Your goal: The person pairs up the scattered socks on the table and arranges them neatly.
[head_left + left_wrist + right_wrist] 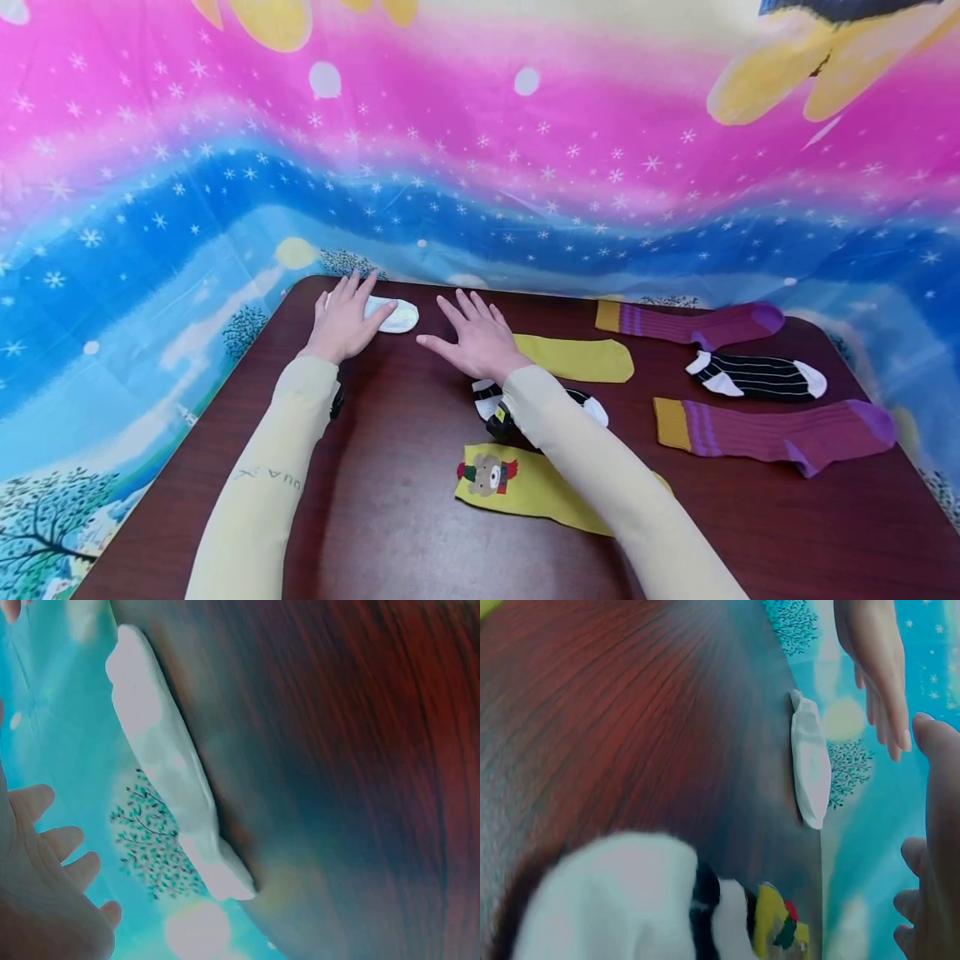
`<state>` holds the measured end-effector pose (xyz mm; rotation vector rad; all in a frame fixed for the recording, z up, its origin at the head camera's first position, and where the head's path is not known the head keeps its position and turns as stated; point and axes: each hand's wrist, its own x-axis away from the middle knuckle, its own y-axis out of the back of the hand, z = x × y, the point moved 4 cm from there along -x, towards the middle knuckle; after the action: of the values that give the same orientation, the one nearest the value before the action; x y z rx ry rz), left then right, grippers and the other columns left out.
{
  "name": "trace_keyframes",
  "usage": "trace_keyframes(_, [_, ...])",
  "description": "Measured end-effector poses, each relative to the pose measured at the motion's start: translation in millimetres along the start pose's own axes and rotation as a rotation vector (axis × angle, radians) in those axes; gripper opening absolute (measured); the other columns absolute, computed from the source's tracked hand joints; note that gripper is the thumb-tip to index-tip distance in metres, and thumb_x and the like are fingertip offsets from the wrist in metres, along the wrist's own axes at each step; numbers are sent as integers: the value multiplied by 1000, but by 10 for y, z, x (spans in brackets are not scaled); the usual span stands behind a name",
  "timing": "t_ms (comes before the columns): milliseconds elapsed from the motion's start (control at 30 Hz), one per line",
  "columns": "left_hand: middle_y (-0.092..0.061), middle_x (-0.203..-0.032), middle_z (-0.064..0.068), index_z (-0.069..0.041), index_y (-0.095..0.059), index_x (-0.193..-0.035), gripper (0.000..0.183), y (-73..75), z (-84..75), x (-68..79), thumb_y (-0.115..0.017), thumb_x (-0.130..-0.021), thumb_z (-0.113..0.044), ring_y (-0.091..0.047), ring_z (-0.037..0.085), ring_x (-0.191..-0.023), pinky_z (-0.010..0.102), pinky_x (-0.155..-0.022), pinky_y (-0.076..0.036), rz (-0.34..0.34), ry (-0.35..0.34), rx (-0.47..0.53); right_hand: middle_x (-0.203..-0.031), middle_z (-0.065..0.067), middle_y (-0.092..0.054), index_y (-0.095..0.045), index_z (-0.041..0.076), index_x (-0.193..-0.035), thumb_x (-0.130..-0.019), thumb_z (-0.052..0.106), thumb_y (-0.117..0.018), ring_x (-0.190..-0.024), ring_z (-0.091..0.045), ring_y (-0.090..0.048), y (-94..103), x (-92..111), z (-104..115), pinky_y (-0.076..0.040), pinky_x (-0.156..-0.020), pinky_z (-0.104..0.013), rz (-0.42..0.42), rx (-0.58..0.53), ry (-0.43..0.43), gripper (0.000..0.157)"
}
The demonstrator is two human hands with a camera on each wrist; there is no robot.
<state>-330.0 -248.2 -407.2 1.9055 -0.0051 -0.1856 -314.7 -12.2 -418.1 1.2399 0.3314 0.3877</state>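
Fingers spread, my left hand (345, 321) is over a short white sock (396, 316) at the table's back left, partly hiding it. In the left wrist view, a gap shows between the hand (52, 877) and the white sock (161, 750). My right hand (476, 337), also with straight, spread fingers and holding nothing, is beside a yellow sock (577, 358), whose left end it hides. A black-and-white ankle sock (596, 410) lies partly hidden beneath the right wrist. Closer in, the right forearm covers part of a yellow sock with a bear design (525, 487).
At the right lie two purple socks with mustard cuffs, one farther back (675, 323) and one nearer (757, 432). Between them is a black striped ankle sock (765, 377). A printed cloth backdrop (480, 183) rises behind the brown table (397, 500).
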Motion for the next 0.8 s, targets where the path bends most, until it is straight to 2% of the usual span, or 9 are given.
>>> trace_keyframes(300, [-8,-169,15,-20,-18,-165,84,-29,-228,33,-38,-100,-70,-4,37,-153,65,-116,0,-12,-87,-109,-170,-1,-1,-15,35,-164,-86,90,-25,-155,-27,1,90,95,-111,-3,-120,-52,-59,62,-14,96])
trace_keyframes(467, [-8,-169,12,-24,-19,-165,87,-40,-352,52,-42,-97,-73,-2,33,-154,65,-116,0,-31,-120,-144,-170,-4,-6,-16,35,-164,-85,90,-27,-155,-28,1,149,156,-198,-4,-120,-53,-92,68,-19,96])
trace_keyframes(633, [-6,-170,9,-27,-17,-165,93,-51,-475,54,-36,-92,-82,-3,33,-154,67,-114,1,-38,-140,-153,-170,-5,-8,-17,35,-164,-84,92,-28,-155,-28,1,209,223,-302,-4,-120,-53,-121,74,-43,99])
trace_keyframes(800, [-6,-170,6,-31,-15,-165,93,-68,-574,65,-33,-91,-84,-6,35,-154,71,-112,-1,-40,-152,-171,-170,-6,-8,-19,33,-164,-82,93,-29,-154,-30,-1,274,295,-394,-6,-120,-55,-153,90,-62,103])
